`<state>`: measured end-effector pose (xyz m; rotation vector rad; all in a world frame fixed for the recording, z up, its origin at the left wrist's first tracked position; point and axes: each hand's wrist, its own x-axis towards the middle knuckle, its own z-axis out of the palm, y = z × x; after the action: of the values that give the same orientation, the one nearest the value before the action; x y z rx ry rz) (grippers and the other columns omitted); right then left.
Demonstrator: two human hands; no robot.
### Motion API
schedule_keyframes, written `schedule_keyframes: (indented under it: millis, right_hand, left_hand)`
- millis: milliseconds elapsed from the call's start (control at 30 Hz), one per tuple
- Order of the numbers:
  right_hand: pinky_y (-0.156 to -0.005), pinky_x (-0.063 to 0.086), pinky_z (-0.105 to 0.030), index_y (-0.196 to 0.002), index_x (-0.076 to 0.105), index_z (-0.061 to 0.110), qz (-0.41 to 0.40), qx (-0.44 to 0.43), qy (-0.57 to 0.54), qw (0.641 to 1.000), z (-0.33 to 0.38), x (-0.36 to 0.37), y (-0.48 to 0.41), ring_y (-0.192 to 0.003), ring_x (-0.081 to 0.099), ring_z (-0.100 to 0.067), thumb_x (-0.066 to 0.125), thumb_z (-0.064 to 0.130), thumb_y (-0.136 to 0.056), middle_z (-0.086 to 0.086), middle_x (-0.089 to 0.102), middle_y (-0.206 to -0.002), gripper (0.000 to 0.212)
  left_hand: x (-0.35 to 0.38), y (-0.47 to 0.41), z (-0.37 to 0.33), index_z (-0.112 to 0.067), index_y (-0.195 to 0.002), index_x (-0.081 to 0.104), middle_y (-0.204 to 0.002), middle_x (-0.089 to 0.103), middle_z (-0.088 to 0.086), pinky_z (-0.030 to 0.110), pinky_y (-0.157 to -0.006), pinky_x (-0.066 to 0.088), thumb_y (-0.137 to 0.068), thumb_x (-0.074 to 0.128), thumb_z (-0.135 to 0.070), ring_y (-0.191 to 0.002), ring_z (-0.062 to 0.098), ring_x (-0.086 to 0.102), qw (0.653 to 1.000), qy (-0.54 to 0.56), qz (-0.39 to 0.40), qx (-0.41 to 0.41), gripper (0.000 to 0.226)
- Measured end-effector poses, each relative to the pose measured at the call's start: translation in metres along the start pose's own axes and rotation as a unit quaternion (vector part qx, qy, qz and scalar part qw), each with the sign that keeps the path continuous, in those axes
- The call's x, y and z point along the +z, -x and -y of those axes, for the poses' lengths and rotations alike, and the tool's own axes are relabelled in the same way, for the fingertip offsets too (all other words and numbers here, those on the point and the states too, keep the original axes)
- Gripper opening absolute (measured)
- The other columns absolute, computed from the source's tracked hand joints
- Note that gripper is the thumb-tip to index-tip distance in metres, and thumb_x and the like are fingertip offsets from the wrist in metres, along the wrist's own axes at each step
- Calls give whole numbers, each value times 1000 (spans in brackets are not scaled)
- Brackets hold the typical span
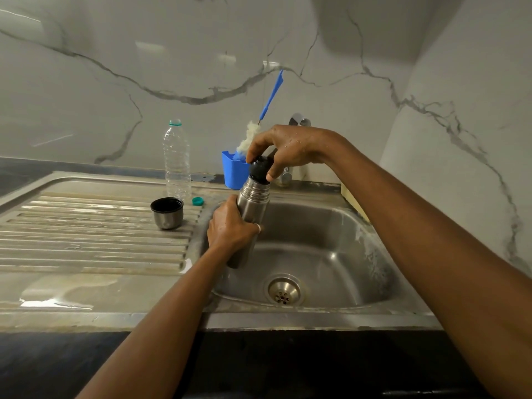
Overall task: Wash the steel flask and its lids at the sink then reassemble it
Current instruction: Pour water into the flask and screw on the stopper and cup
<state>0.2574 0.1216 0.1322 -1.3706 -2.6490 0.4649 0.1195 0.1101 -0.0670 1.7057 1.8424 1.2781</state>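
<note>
Flask [250,214] leans mouth up-right over sink [331,226], left hand [231,226] gripping its body, right hand [283,149] pinching black stopper [259,168].

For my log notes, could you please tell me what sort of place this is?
Most likely a home kitchen: a steel sink with a ribbed draining board, a tap behind it, and a bottle brush in a blue holder.

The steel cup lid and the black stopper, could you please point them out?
steel cup lid [167,220]: head view, on its steel side wall.
black stopper [259,169]: head view, on its dark side.
</note>
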Motion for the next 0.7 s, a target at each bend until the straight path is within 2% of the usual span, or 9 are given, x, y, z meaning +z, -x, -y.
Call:
schedule_keyframes:
  millis: [133, 267, 367, 433, 500, 567, 633, 700]
  right_hand:
    - [-73, 51, -18, -131, 63, 20, 11, 16, 29, 999, -5, 10, -4, -105, 62, -15, 81, 12, -84, 1, 63, -127, 51]
    - [-89, 48, -28, -129, 66, 26, 20, 8, 51, 998, -7, 15, -6, -110, 59, -15, 81, 7, -83, 5, 62, -128, 52]
    - [-88, 46, -27, -129, 66, 27, 17, 7, 64, 998, -5, 17, -8, -109, 59, -15, 82, 11, -83, 6, 62, -126, 52]
    - [-85, 46, -25, -131, 65, 25, 10, 7, 81, 997, -4, 17, -9, -109, 60, -15, 82, 21, -84, 5, 64, -124, 50]
    - [-78, 50, -22, -129, 66, 21, 0, 14, 101, 995, -3, 18, -10, -100, 64, -15, 78, 36, -87, 2, 67, -119, 47]
    - [-69, 51, -19, -120, 71, 15, -22, 35, 128, 991, -3, 21, -12, -82, 66, -11, 71, 50, -90, -2, 72, -108, 46]
    - [-62, 51, -19, -107, 73, 11, -52, 68, 155, 984, -3, 27, -15, -68, 67, -10, 61, 61, -92, -5, 74, -95, 54]
    - [-59, 52, -19, -108, 71, 12, -66, 79, 147, 984, -4, 29, -16, -67, 69, -12, 58, 66, -91, -5, 73, -97, 58]
  left_hand:
    - [2, 1, -1, -30, -111, 50, -100, 63, -5, 40, -81, 56, -64, 92, -33, -90, 20, 62, 1000, -5, 8, 5, 64]
    - [3, 0, -3, -28, -113, 50, -102, 62, -4, 35, -80, 52, -65, 92, -32, -91, 18, 61, 1000, -11, 14, 12, 64]
    - [5, -1, -2, -29, -111, 49, -102, 63, -4, 34, -79, 51, -65, 92, -31, -90, 17, 60, 1000, -6, 14, 7, 63]
    - [4, -1, -1, -30, -110, 48, -101, 62, -5, 33, -78, 50, -65, 92, -31, -89, 17, 60, 1000, -2, 15, 5, 63]
    - [4, 0, -1, -29, -111, 49, -100, 61, -6, 32, -78, 49, -66, 92, -30, -89, 16, 60, 1000, -1, 16, 7, 63]
    - [4, 0, -1, -29, -113, 49, -100, 60, -7, 33, -80, 50, -66, 92, -30, -90, 16, 60, 1000, -2, 16, 10, 63]
    - [4, 0, 0, -30, -111, 48, -100, 61, -7, 34, -80, 52, -66, 92, -31, -91, 17, 62, 1000, -3, 15, 13, 63]
    - [4, 1, -1, -29, -110, 48, -101, 61, -6, 33, -79, 51, -66, 92, -31, -91, 17, 62, 1000, -1, 16, 14, 62]
